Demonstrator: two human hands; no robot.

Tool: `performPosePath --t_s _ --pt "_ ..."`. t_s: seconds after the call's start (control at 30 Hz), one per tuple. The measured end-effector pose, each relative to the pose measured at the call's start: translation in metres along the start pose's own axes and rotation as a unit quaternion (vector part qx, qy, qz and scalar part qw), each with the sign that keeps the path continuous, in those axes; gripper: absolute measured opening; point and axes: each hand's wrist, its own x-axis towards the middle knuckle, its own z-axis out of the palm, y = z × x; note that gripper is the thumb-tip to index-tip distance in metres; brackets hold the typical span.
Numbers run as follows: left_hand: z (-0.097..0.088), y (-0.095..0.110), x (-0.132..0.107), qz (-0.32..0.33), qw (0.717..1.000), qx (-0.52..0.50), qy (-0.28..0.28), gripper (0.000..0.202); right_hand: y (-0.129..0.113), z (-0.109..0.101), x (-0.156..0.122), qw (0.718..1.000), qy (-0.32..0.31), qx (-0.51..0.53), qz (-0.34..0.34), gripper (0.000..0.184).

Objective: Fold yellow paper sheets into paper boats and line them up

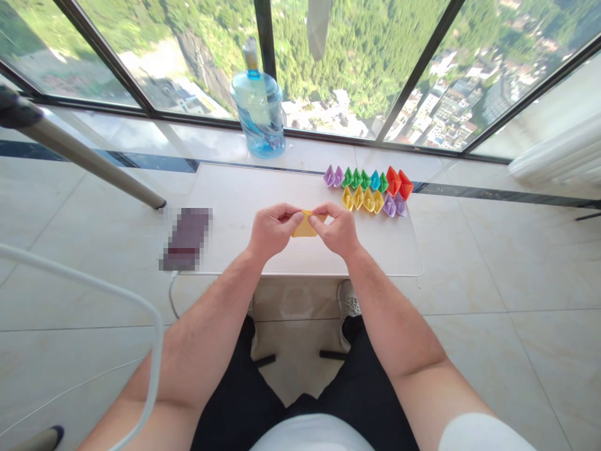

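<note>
A folded piece of yellow paper (305,227) is held over the middle of a small white table (235,200). My left hand (272,228) pinches its left edge and my right hand (337,230) pinches its right top edge; both are closed on it. To the right, at the table's back, several finished paper boats (373,189) in purple, green, blue, red and yellow stand in two rows.
A blurred dark flat object (186,239) lies at the table's left front corner. A large blue water bottle (258,106) stands on the sill by the window. A metal pole (84,156) slants at the left, a white cable (117,294) curves near my left arm.
</note>
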Motion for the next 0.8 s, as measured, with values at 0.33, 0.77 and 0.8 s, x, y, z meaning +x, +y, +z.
performPosePath --t_s 0.33,0.77,0.8 --pt "0.007 0.0007 -0.0028 -0.017 1.0 -0.016 0.016 0.021 -0.0032 0.0013 -0.0005 1.0 0.013 -0.017 0.012 0.012" --pt "0.005 -0.0061 0.0011 -0.062 0.995 -0.016 0.073 0.015 0.0004 -0.0033 0.0009 0.989 -0.039 -0.142 -0.013 0.008" --pt "0.0049 -0.0066 0.0016 -0.068 0.995 -0.02 0.075 0.015 -0.0009 -0.0043 0.0009 0.989 -0.04 -0.14 -0.012 0.007"
